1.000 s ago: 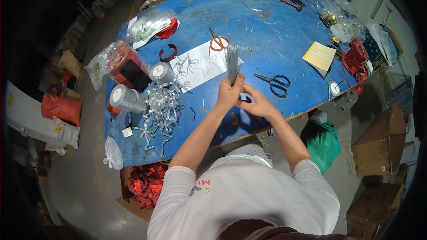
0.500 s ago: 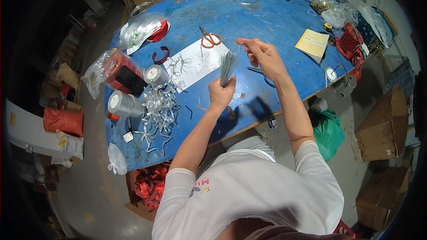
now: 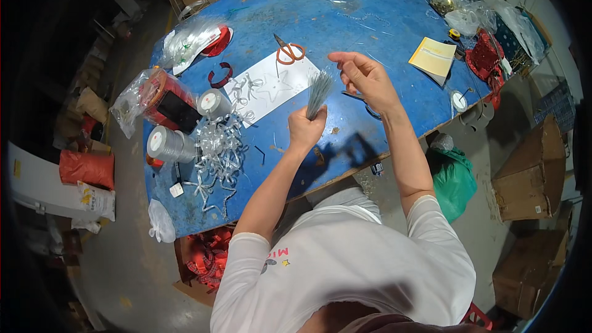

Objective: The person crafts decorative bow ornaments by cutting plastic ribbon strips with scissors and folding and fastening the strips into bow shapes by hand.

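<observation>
Over the blue bench [image 3: 370,31], the person's left hand [image 3: 306,129] is closed in a fist around the lower end of a bundle of thin silver wires [image 3: 319,90], which fans upward and tilts slightly to the right. The right hand [image 3: 364,77] is raised just beside the bundle's top, fingers loosely curled and partly spread, pinched thumb to forefinger; whether a single wire sits between them cannot be made out.

At the bench's left edge a clear plastic bag [image 3: 132,102] holds a red and black container [image 3: 169,102], its contents hard to read through the film. Another clear bag [image 3: 188,40] further back covers something red. 2 rolls of silver ribbon [image 3: 166,143] lie near a heap of curled silver ribbon pieces [image 3: 219,148] (some shaped like stars). A white paper sheet [image 3: 274,83] with a star outline lies behind the bundle, orange-handled scissors [image 3: 288,52] on its far end. A dark pair of scissors is mostly hidden under the right wrist. A yellow notepad [image 3: 433,58] lies to the right, well apart from both hands. Cardboard boxes [image 3: 530,172] stand on the floor at right, partly cut off by the dark rim.
</observation>
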